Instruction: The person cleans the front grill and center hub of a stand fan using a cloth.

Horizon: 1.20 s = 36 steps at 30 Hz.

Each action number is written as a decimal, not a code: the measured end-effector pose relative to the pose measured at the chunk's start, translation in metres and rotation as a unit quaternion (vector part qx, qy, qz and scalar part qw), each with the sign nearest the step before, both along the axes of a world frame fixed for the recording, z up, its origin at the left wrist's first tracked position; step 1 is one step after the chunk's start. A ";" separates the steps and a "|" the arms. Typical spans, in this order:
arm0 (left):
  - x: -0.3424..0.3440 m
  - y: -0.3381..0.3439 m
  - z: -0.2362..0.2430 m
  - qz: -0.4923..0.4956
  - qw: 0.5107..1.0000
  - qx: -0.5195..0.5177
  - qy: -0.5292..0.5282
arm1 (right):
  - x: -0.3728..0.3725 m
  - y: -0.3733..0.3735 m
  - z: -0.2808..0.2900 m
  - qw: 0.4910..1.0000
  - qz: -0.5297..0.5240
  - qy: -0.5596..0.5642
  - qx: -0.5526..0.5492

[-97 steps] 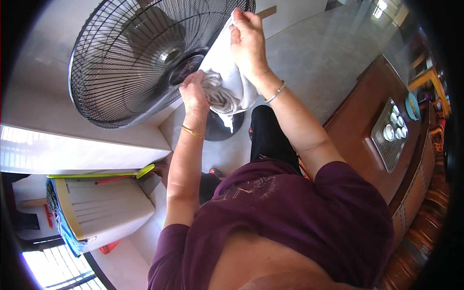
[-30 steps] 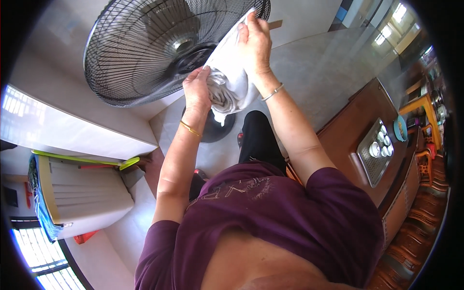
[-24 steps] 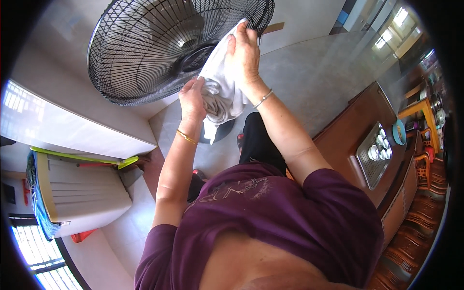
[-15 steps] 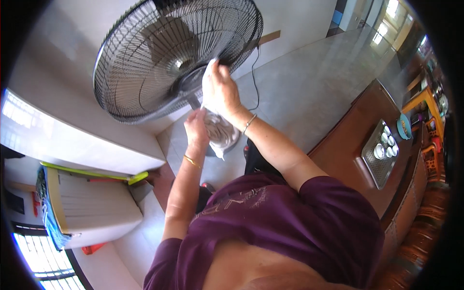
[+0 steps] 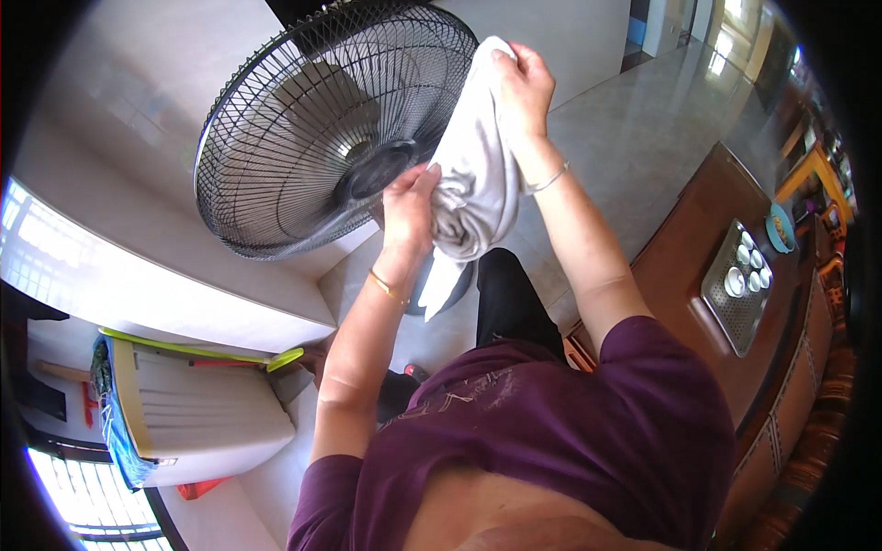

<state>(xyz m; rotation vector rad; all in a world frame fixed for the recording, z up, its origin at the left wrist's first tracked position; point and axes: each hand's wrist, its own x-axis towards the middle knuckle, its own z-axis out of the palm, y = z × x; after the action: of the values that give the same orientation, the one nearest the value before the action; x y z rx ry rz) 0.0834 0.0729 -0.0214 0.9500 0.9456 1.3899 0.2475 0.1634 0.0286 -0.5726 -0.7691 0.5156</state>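
Note:
A white cloth (image 5: 473,170) stretches between my two hands in front of a large black fan (image 5: 322,138). My right hand (image 5: 525,90) grips its upper end, fingers closed, beside the right rim of the fan's cage. Lower and to the left, my left hand (image 5: 409,204) is closed on the cloth's edge, close to the front of the cage. The cloth's middle hangs in bunched, greyish folds, with a pointed corner dangling below. Part of the fan's lower cage and its stand are hidden behind my left hand and the cloth.
On the right a brown wooden table (image 5: 684,248) bears a metal tray (image 5: 726,317) of small white cups and a blue bowl (image 5: 780,230). A covered white box-like piece (image 5: 207,404) stands at the lower left, with a yellow-green strip (image 5: 202,351) along it. A white wall lies behind the fan.
My right hand has lifted up and to the right, away from the fan, pulling the cloth out longer. My left hand has shifted right and slightly up, still on the cloth.

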 end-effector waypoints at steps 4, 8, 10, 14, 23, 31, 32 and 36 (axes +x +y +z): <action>0.015 0.022 0.007 -0.019 0.998 0.000 -0.056 | 0.012 0.045 0.020 0.995 -0.057 -0.082 -0.020; 0.015 0.029 0.001 -0.018 0.997 -0.007 -0.076 | 0.023 0.047 0.035 0.968 -0.066 -0.231 -0.066; 0.016 0.031 -0.004 -0.009 0.996 0.004 -0.087 | 0.029 0.046 0.035 0.958 -0.053 -0.270 -0.074; 0.011 0.030 -0.007 -0.006 0.996 -0.006 -0.091 | 0.020 0.019 0.035 0.926 -0.111 -0.347 -0.102; 0.016 0.018 -0.007 -0.016 0.996 -0.016 -0.087 | 0.023 0.025 0.022 0.973 0.141 -0.152 -0.103; 0.009 0.013 -0.022 -0.002 0.995 -0.016 -0.095 | -0.005 -0.013 0.012 0.837 -0.315 -0.448 -0.007; 0.010 0.011 -0.020 -0.007 0.995 -0.025 -0.092 | -0.005 -0.016 0.010 0.833 -0.334 -0.441 -0.004; 0.004 0.006 -0.024 0.009 0.995 -0.040 -0.093 | -0.022 -0.031 0.025 0.983 -0.026 -0.145 -0.108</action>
<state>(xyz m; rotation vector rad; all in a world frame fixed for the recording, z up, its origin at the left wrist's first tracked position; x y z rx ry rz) 0.0878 0.0793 -0.0451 0.7396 0.8641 1.4180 0.2253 0.1322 0.0535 -0.8798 -0.9780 0.4760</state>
